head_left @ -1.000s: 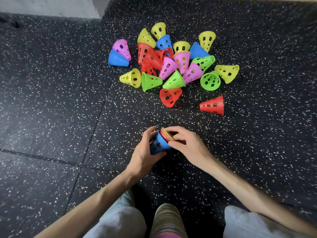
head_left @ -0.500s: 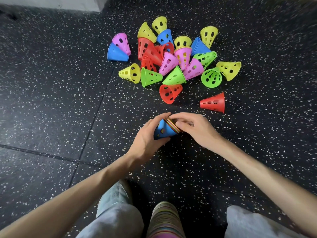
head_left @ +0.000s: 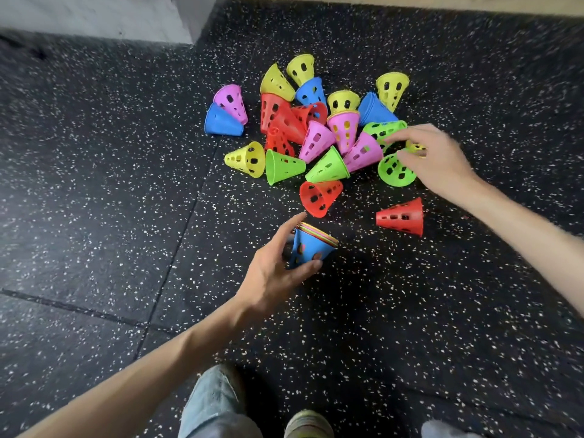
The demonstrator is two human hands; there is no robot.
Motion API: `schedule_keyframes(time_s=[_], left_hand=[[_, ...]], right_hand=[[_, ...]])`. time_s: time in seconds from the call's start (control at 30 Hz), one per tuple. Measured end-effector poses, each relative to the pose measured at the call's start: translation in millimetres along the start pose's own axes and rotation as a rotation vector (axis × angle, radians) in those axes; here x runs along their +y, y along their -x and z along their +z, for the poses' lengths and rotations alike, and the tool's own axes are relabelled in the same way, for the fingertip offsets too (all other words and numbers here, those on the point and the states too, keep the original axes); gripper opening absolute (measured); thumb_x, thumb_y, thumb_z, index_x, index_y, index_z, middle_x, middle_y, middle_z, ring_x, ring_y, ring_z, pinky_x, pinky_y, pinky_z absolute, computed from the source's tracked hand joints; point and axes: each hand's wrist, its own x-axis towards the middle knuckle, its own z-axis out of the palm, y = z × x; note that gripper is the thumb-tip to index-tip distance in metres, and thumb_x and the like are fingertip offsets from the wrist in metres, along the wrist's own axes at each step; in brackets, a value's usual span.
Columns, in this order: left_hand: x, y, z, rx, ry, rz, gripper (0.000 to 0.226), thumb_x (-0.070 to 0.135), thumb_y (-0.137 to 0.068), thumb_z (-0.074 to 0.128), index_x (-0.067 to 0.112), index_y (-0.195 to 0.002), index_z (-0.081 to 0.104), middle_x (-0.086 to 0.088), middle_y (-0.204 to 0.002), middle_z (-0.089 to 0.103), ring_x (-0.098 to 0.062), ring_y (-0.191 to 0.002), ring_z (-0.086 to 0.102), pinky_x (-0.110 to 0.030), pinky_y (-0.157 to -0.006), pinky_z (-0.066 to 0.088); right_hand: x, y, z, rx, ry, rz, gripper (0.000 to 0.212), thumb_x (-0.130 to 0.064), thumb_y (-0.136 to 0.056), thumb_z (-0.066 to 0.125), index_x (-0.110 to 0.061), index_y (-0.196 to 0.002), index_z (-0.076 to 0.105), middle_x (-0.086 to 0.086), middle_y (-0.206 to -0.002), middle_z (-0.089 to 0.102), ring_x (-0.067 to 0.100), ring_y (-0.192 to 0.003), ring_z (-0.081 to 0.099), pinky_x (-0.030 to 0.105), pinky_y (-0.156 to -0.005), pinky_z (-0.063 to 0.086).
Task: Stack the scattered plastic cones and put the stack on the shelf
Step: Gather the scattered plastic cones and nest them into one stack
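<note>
A short stack of nested cones (head_left: 309, 248), blue on the outside with coloured rims showing, lies tilted just above the dark speckled floor. My left hand (head_left: 278, 268) grips it between thumb and fingers. Beyond it lies the pile of scattered cones (head_left: 319, 134) in yellow, blue, red, pink and green. A red cone (head_left: 319, 197) and another red cone (head_left: 403, 216) lie nearest the stack. My right hand (head_left: 434, 159) is stretched over the pile's right side, fingers spread above a green cone (head_left: 393, 170) and a mostly hidden yellow cone (head_left: 416, 148); it is blurred and holds nothing.
A grey wall base (head_left: 94, 17) runs along the top left, and a pale strip (head_left: 442, 0) along the top right. Seams (head_left: 177, 248) cross the rubber floor. My knees and a striped shoe (head_left: 308, 425) fill the bottom edge. No shelf is in view.
My right hand has let go of the stack and moved up and right to the pile. My left hand alone holds the stack now.
</note>
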Motion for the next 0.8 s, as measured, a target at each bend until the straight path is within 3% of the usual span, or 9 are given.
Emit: schedule_keyframes(time_s=[0.13,0.4,0.5,0.67,0.8], left_hand=[[-4,-7,-5,0.037,0.069,-0.038,0.079,0.033,-0.087,0.079,0.041,-0.154,0.036,0.019,-0.107,0.068,0.000,-0.080,0.064,-0.017,-0.074,0.050],[-17,-13,-1,0.032,0.096,-0.072,0.075,0.030,-0.087,0.079,0.045,-0.149,0.039,0.008,-0.107,0.070,-0.022,-0.082,0.065,-0.022,-0.073,0.055],[-14,-15,2,0.030,0.128,-0.076,0.074,0.024,-0.088,0.079,0.044,-0.149,0.041,0.004,-0.104,0.070,-0.006,-0.075,0.063,-0.016,-0.068,0.052],[-12,-18,3,0.012,0.127,-0.076,0.073,0.027,-0.089,0.079,0.048,-0.147,0.040,0.009,-0.108,0.069,-0.002,-0.076,0.064,-0.018,-0.069,0.053],[-13,-18,3,0.003,0.107,-0.070,0.072,0.032,-0.089,0.079,0.056,-0.145,0.039,0.004,-0.113,0.068,-0.006,-0.080,0.064,-0.022,-0.072,0.055]], right_hand=[[10,-15,10,-0.080,0.044,0.017,0.040,-0.008,-0.096,0.059,-0.026,-0.131,0.066,-0.001,-0.140,0.053,0.014,-0.136,0.044,0.034,-0.115,0.031],[37,-13,15,-0.093,0.096,0.097,0.035,-0.011,-0.097,0.059,-0.028,-0.127,0.067,0.002,-0.134,0.057,0.023,-0.133,0.047,0.036,-0.107,0.034],[43,-10,13,-0.057,0.142,0.162,0.035,-0.011,-0.099,0.058,-0.027,-0.128,0.068,0.003,-0.141,0.056,0.024,-0.136,0.047,0.042,-0.113,0.034],[46,-4,12,0.077,0.116,0.194,0.030,-0.010,-0.096,0.063,-0.026,-0.120,0.072,0.000,-0.133,0.061,0.019,-0.108,0.064,0.035,-0.098,0.049],[41,3,12,0.198,0.078,0.177,0.024,-0.012,-0.097,0.063,-0.023,-0.116,0.074,-0.003,-0.116,0.069,0.014,-0.094,0.066,0.024,-0.086,0.049]])
